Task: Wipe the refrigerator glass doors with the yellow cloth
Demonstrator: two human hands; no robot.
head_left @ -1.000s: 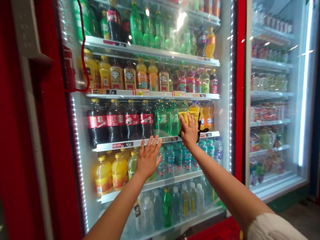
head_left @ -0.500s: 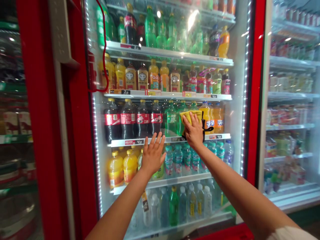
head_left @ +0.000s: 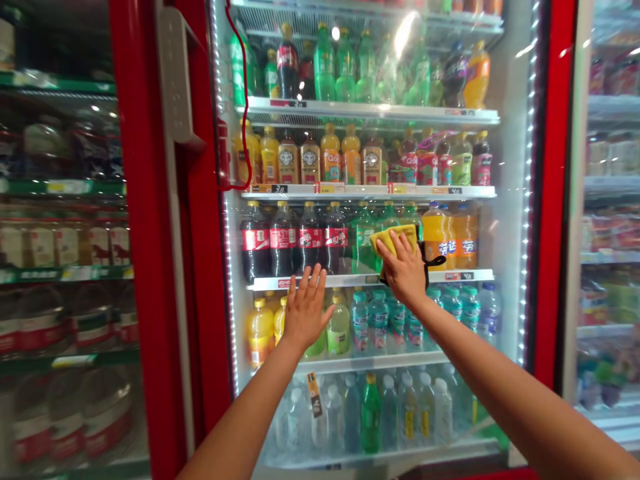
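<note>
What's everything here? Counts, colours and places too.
Cooler: one, red-framed, centre
Side coolers: two, blurred, left and right
Handle: one, grey, left of cooler
Cord: one, red, upper left
Mixed bottles: many, various colours, upper shelves
Cola bottles: four in front, dark, middle shelf
Green bottles: several, green, middle shelf
Orange bottles: several, orange, middle shelf
Yellow bottles: several, yellow, shelf below
Teal bottles: several, teal, shelf below
Clear bottles: several, colourless, bottom shelf
Cloth: one, yellow, black-edged, under right grip
Left grip: one bare hand, palm towards cooler
Right grip: one bare hand, on cloth
</note>
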